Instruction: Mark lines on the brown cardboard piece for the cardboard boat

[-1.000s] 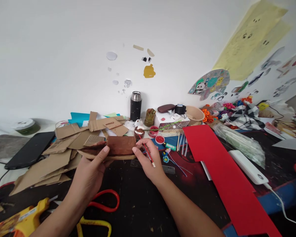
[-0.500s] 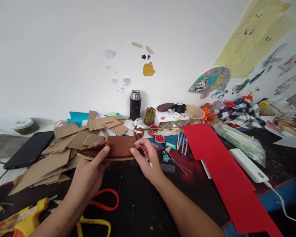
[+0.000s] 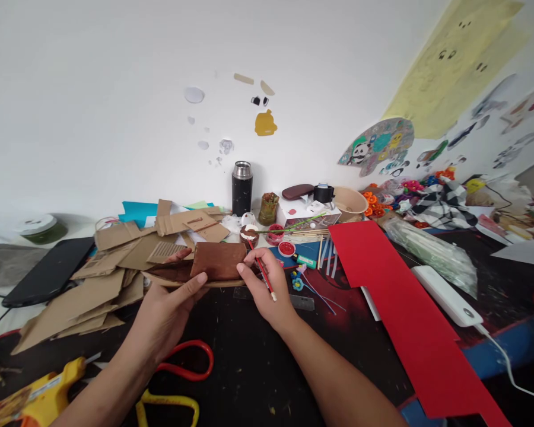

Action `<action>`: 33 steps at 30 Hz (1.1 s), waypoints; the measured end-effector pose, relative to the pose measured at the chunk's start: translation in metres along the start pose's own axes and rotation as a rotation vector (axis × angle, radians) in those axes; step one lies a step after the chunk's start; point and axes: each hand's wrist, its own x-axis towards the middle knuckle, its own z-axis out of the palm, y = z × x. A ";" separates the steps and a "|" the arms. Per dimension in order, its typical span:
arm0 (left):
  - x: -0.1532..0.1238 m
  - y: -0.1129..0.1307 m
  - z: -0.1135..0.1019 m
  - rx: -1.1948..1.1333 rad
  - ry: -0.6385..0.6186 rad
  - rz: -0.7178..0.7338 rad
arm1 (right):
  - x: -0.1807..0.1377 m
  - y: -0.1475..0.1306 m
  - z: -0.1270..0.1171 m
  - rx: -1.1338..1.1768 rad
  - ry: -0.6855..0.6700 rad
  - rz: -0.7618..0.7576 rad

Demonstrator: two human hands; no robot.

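Note:
A brown-painted cardboard piece (image 3: 220,261) is held up in front of me, its upright panel rising from a flatter base that extends left. My left hand (image 3: 171,305) grips it from below and the left, thumb lying over the front edge. At the right edge, my right hand (image 3: 269,290) pinches the panel with thumb and fingertips. A slim red and black pencil (image 3: 266,276) with a pale end also rests in that hand. Just beyond stands a small tub of brown paint (image 3: 249,234), partly hidden by the pencil tip.
Cardboard scraps (image 3: 93,284) pile up at left beside a black phone (image 3: 48,270). Scissors (image 3: 191,370) and a yellow glue gun (image 3: 48,394) lie nearer. A black flask (image 3: 242,190) stands at the wall. Red card (image 3: 396,308) and a white power bank (image 3: 447,296) lie right.
My left thumb has slid to the right along the front of the cardboard. The right hand keeps its hold, and the view has shifted slightly.

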 end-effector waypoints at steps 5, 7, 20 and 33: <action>0.002 0.000 0.000 0.022 0.012 0.042 | -0.001 -0.004 0.002 -0.004 -0.008 0.028; 0.002 -0.001 0.000 0.026 0.020 0.047 | -0.001 -0.005 0.003 -0.004 0.001 0.026; 0.003 -0.004 -0.002 0.077 -0.039 -0.015 | 0.001 -0.002 -0.001 -0.013 0.038 0.013; 0.008 0.010 -0.005 0.142 -0.028 0.039 | 0.010 0.006 -0.016 0.099 0.145 -0.033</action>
